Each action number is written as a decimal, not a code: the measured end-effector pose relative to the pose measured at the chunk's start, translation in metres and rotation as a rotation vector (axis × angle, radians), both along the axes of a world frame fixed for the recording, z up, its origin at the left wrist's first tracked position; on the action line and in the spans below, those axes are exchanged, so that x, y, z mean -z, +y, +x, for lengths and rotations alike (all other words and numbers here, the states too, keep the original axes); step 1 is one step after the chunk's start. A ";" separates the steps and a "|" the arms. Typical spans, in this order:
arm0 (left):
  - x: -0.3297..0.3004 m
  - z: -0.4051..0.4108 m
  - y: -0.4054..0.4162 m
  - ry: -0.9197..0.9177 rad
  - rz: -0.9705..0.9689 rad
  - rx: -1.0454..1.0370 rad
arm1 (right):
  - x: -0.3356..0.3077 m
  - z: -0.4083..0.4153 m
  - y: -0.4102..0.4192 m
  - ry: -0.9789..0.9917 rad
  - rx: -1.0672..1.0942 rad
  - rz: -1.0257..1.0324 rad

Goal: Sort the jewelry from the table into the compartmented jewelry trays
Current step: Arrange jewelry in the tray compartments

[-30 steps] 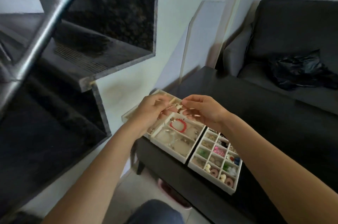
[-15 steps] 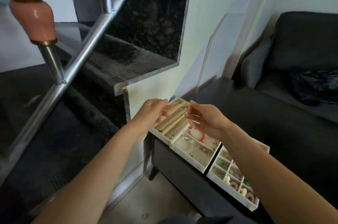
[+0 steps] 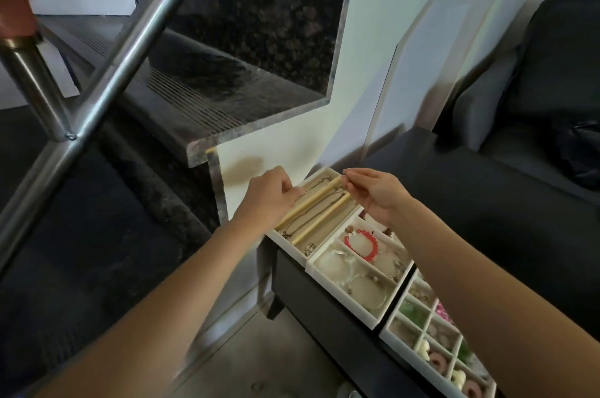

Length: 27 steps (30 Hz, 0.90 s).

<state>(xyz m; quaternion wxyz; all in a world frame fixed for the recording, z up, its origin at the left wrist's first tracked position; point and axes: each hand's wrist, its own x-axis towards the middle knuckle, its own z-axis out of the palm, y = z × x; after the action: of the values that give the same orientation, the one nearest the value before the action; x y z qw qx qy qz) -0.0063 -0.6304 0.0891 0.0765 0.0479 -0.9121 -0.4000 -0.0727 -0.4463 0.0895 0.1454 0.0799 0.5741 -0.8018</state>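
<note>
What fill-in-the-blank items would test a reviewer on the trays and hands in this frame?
1. The bracelet lying in the middle tray is ____ in colour.
2. Both hands, left and right, are over the tray with ____ channels.
3. The trays sit on a ____ table.
4. The tray with the smallest squares lies ____ to the person.

Missing words: red; long; black; nearest

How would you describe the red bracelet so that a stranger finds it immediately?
Three white compartmented trays line the dark table's edge. In the middle tray, look at a far compartment: the red beaded bracelet lies there, the only bright red piece among pale, clear ones.
</note>
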 end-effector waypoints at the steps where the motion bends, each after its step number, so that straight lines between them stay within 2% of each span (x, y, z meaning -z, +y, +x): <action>1: 0.003 -0.004 0.000 -0.010 -0.049 -0.004 | 0.002 -0.006 -0.002 0.011 -0.011 0.038; 5: 0.019 -0.018 0.001 -0.015 -0.307 0.012 | 0.014 -0.030 -0.009 0.079 -0.034 0.282; 12: 0.037 -0.033 0.005 -0.060 -0.496 0.062 | 0.039 -0.072 -0.017 0.247 -0.046 0.766; 22: 0.045 -0.049 0.014 -0.130 -0.682 0.057 | 0.055 -0.109 -0.023 0.413 -0.131 1.020; 27: 0.052 -0.055 0.010 -0.180 -0.687 0.080 | 0.066 -0.125 -0.029 0.497 -0.255 1.194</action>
<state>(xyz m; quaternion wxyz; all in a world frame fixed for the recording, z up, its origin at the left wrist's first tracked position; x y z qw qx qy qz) -0.0613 -0.6204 0.0371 -0.0082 0.0188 -0.9975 -0.0669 -0.1972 -0.4749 0.0239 0.0330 -0.1091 0.9417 -0.3166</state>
